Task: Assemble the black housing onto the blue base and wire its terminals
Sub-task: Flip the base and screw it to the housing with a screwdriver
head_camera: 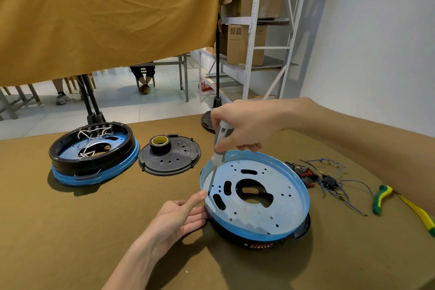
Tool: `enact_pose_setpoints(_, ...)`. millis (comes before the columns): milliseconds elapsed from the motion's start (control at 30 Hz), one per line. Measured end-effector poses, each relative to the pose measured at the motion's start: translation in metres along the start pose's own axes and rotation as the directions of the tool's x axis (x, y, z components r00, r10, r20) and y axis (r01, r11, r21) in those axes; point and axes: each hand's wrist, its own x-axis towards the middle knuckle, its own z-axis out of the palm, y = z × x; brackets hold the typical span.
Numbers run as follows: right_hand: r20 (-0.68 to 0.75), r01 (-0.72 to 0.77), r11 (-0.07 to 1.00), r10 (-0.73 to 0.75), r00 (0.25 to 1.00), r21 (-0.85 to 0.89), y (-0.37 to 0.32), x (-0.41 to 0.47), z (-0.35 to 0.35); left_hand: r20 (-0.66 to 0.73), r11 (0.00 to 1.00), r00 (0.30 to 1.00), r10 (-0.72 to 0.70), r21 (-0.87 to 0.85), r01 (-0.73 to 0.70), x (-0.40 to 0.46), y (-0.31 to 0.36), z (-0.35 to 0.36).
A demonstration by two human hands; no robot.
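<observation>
The blue base (255, 198) lies on the brown table (70, 231), right of centre, sitting over a black housing (303, 228) that shows beneath its near edge. The right hand (240, 122) grips a screwdriver (217, 155) from above, nearly upright, its tip down at the base's left inner edge. The left hand (179, 216) steadies the base's left rim, its fingers straight against the side and its thumb resting on top near the tip. To the left lie a black cover (174, 160) with a tape roll (160, 145) on it, and beyond that a second assembled unit (94, 153) with white wiring. Right of the base lie loose wires (329, 179) and yellow-green pliers (400, 205).
</observation>
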Motion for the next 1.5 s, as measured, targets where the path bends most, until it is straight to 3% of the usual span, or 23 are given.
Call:
enact_pose_setpoints(300, -0.143, 0.007, 0.995, -0.021, 0.990, -0.103, -0.005, 0.010, 0.010, -0.017, 1.000, 1.000, 0.006, 0.005, -0.006, -0.001, 0.001, 0.001)
enact_pose_setpoints(467, -0.012, 0.042, 0.999, -0.042, 0.999, -0.034, -0.003, 0.007, 0.002, -0.017, 1.000, 1.000, -0.001, -0.001, 0.001, 0.000, 0.001, 0.001)
enact_pose_setpoints(600, -0.118, -0.001, 0.996, -0.009, 0.993, -0.091, -0.004, 0.009, 0.008, -0.018, 1.000, 1.000, -0.006, -0.009, 0.006, 0.000, 0.001, 0.003)
enact_pose_setpoints(767, -0.038, 0.061, 0.997, -0.059, 0.998, 0.048, 0.000, 0.004, 0.004, -0.025, 1.000, 1.000, -0.007, -0.014, 0.007, -0.002, 0.002, 0.002)
enact_pose_setpoints(900, -0.130, 0.065, 0.997, -0.069, 0.989, -0.028, -0.003, 0.004, 0.007, -0.032, 1.000, 0.999, -0.011, -0.018, 0.010, -0.004, 0.003, 0.004)
enact_pose_setpoints(1033, -0.135, 0.054, 0.997, -0.061, 0.989, -0.055, -0.002, 0.001, 0.007, -0.033, 0.999, 0.999, -0.022, -0.046, 0.020, -0.007, 0.004, 0.004)
enact_pose_setpoints(1133, -0.158, 0.068, 0.998, -0.065, 0.985, 0.012, 0.005, -0.006, 0.009, -0.025, 0.997, 0.999, -0.026, -0.074, 0.024, -0.008, 0.004, 0.003)
enact_pose_setpoints(1200, -0.228, 0.060, 0.983, -0.019, 0.973, 0.174, 0.017, -0.014, 0.007, -0.037, 0.996, 0.999, -0.011, -0.090, 0.007, -0.008, 0.003, 0.004)
enact_pose_setpoints(1267, -0.337, 0.090, 0.885, 0.079, 0.938, 0.457, 0.032, -0.025, 0.010, -0.066, 0.995, 0.998, 0.024, -0.094, -0.030, -0.007, 0.000, 0.006)
enact_pose_setpoints(1333, -0.361, 0.118, 0.634, 0.268, 0.893, 0.764, 0.051, -0.039, 0.025, -0.065, 0.995, 0.996, 0.059, -0.083, -0.064, -0.008, -0.002, 0.012)
enact_pose_setpoints(1400, -0.173, 0.073, 0.257, 0.392, 0.904, 0.964, 0.069, -0.054, 0.054, -0.043, 0.996, 0.996, 0.077, -0.040, -0.079, -0.011, -0.004, 0.019)
enact_pose_setpoints(1433, -0.051, 0.018, 0.090, 0.386, 0.921, 0.996, 0.077, -0.061, 0.071, -0.051, 0.997, 0.996, 0.079, -0.015, -0.080, -0.012, -0.005, 0.022)
enact_pose_setpoints(1500, 0.066, -0.046, -0.067, 0.338, 0.939, 0.997, 0.090, -0.076, 0.101, -0.095, 0.998, 0.994, 0.059, -0.024, -0.062, -0.011, -0.006, 0.026)
